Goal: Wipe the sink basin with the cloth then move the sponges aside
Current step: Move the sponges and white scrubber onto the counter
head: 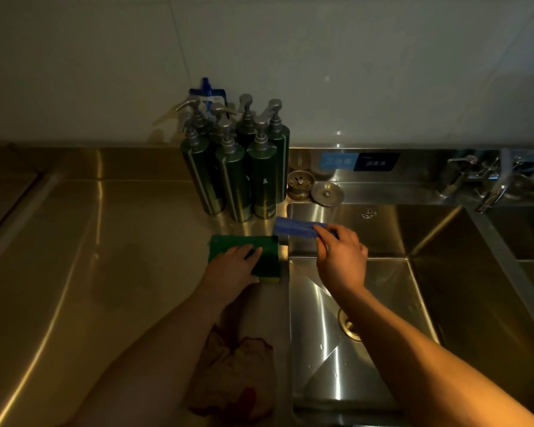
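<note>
**Operator:** While I'm looking down through the head camera, the green sponge (pixel 267 257) is lying on the counter (pixel 105 241) just left of the sink's rim. My left hand (pixel 233 266) is resting flat on top of it, fingers straight, nothing curling round it.

**Monitor:** And the other one?

**Operator:** The blue sponge (pixel 293 227) is sitting at the back-left corner of the sink basin (pixel 389 288). My right hand (pixel 342 254) is pinching its right end between curled fingers and thumb. I can't tell whether it's resting on the rim or hanging just above it.

**Monitor:** Where's the cloth lying?

**Operator:** The cloth (pixel 238 374) is lying crumpled on the counter beside the basin's near-left edge, partly under my left forearm, with neither hand touching it. Droplets are clinging to the basin floor near the drain (pixel 349 326). So I'm judging the wiping finished, and I'm working on the sponges now.

**Monitor:** What is the next move asking of you?

**Operator:** I'm thinking both need shifting leftward, away from the basin. The spray bottles (pixel 232 180) are standing close behind the green sponge, so I'm planning on sliding it sideways along the counter, not backward. The blue one is probably needing a lift clear of the rim first.
</note>
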A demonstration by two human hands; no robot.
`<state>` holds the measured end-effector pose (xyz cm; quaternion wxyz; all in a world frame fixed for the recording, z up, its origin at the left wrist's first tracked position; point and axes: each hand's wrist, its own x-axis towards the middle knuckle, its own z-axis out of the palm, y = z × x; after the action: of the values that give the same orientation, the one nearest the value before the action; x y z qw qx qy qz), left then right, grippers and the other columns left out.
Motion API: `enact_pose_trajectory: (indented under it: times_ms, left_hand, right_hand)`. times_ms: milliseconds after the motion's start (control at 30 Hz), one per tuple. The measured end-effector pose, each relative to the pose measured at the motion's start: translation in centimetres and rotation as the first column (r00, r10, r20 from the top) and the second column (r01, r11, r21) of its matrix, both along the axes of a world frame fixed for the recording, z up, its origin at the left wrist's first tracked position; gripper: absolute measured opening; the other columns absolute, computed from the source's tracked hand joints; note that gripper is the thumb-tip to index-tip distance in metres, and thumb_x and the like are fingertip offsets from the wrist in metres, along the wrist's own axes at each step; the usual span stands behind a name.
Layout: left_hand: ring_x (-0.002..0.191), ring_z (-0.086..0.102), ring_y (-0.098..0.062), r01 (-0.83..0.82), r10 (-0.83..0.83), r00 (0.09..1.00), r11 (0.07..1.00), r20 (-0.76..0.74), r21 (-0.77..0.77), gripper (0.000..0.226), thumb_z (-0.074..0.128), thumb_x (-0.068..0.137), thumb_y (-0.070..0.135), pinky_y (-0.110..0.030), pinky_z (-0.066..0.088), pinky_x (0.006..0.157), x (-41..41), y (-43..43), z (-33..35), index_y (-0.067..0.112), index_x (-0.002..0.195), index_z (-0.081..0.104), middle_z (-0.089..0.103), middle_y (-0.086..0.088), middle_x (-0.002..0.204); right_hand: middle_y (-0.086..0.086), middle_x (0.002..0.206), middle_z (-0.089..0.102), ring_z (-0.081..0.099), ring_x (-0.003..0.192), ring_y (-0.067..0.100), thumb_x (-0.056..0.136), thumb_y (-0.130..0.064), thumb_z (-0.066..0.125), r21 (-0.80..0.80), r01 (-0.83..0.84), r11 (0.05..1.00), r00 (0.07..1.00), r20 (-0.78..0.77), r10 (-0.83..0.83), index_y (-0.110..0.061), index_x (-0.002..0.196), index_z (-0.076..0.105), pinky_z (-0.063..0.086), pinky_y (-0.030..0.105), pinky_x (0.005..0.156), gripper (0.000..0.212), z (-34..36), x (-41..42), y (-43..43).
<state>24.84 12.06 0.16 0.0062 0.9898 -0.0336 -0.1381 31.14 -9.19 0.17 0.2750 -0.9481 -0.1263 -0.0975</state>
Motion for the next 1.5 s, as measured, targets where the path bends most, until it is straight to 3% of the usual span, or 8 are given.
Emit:
enact_pose_trajectory:
  times_ms: [167,333,533,667,800,1067,1300,1500]
  left_hand:
    - [0.134,0.03,-0.023,-0.087,0.091,0.992,0.995,0.085,-0.055,0.066,0.051,0.092,0.044,-0.036,0.036,0.103,-0.1,2.4,3.1,0.022,0.148,0.022,0.029,-0.001,0.15]
    - [0.132,0.033,-0.026,-0.105,0.109,0.981,0.994,0.16,-0.036,0.067,0.05,0.093,0.043,-0.038,0.037,0.104,-0.8,4.1,5.4,0.017,0.148,0.022,0.031,-0.004,0.149]
    - [0.134,0.031,-0.025,-0.058,0.066,0.981,0.997,0.185,-0.043,0.068,0.053,0.091,0.043,-0.04,0.035,0.106,-1.0,4.6,6.1,0.019,0.147,0.023,0.028,-0.003,0.151]
    - [0.133,0.032,-0.024,-0.028,0.028,0.986,1.0,0.165,-0.001,0.061,0.049,0.094,0.038,-0.038,0.037,0.102,-1.4,5.0,4.7,0.023,0.147,0.024,0.028,-0.003,0.15]
    - [0.14,0.022,-0.021,-0.022,0.018,0.996,0.998,0.082,0.052,0.05,0.035,0.1,0.03,-0.032,0.026,0.108,-1.6,5.2,2.4,0.029,0.148,0.02,0.018,-0.003,0.156]
    - [0.143,0.013,-0.025,0.039,-0.031,0.996,0.995,-0.085,0.091,0.068,0.042,0.098,0.041,-0.035,0.023,0.112,-1.4,4.7,1.0,0.021,0.151,0.005,0.004,-0.005,0.159]
    - [0.144,0.009,-0.024,0.012,-0.009,0.999,0.995,-0.036,0.094,0.062,0.038,0.099,0.012,-0.033,0.028,0.11,-0.2,4.3,0.4,0.021,0.151,0.004,0.0,-0.005,0.159]
    - [0.142,0.016,-0.023,0.0,-0.002,1.0,0.995,0.021,0.095,0.063,0.044,0.097,0.022,-0.032,0.028,0.108,0.1,3.7,0.1,0.021,0.15,0.01,0.008,-0.004,0.158]
  right_hand:
    - [0.005,0.117,0.057,0.045,0.114,0.023,0.094,-0.032,0.042,0.018,-0.023,1.0,1.0,0.019,0.023,-0.026,0.118,0.059,0.029,0.038,0.089,0.031,0.6,-0.6,0.9]
    - [0.012,0.123,0.057,0.048,0.118,0.029,0.092,-0.019,0.054,-0.001,-0.083,0.997,0.995,0.057,0.083,-0.017,0.122,0.061,0.032,0.045,0.094,0.031,1.2,-2.1,3.6]
    - [0.018,0.107,0.067,0.063,0.099,0.035,0.072,-0.01,0.078,-0.012,-0.142,0.99,0.975,0.172,0.142,-0.013,0.105,0.072,0.047,0.047,0.078,0.034,1.5,-3.9,7.6]
    - [0.014,0.109,0.067,0.064,0.098,0.031,0.065,-0.017,0.082,-0.132,-0.212,0.968,0.965,0.129,0.229,-0.021,0.107,0.071,0.05,0.046,0.075,0.043,0.6,-4.6,10.0]
    - [0.011,0.122,0.062,0.058,0.109,0.032,0.071,-0.025,0.076,-0.256,-0.278,0.926,0.957,0.015,0.291,-0.03,0.112,0.066,0.049,0.047,0.078,0.043,-0.4,-4.5,10.4]
    - [0.009,0.153,0.027,0.024,0.138,0.027,0.09,-0.032,0.056,-0.154,-0.456,0.877,0.883,-0.201,0.424,-0.027,0.13,0.055,0.029,0.038,0.106,0.04,-2.5,-3.3,7.9]
    - [0.003,0.158,0.012,0.005,0.145,0.021,0.097,-0.026,0.046,-0.101,-0.429,0.898,0.881,-0.267,0.391,-0.034,0.138,0.041,0.016,0.032,0.114,0.043,-3.3,-2.9,7.3]
    - [0.003,0.157,0.015,0.008,0.145,0.019,0.097,-0.027,0.044,-0.02,-0.395,0.918,0.886,-0.272,0.375,-0.029,0.139,0.042,0.015,0.03,0.113,0.042,-3.0,-2.4,7.3]
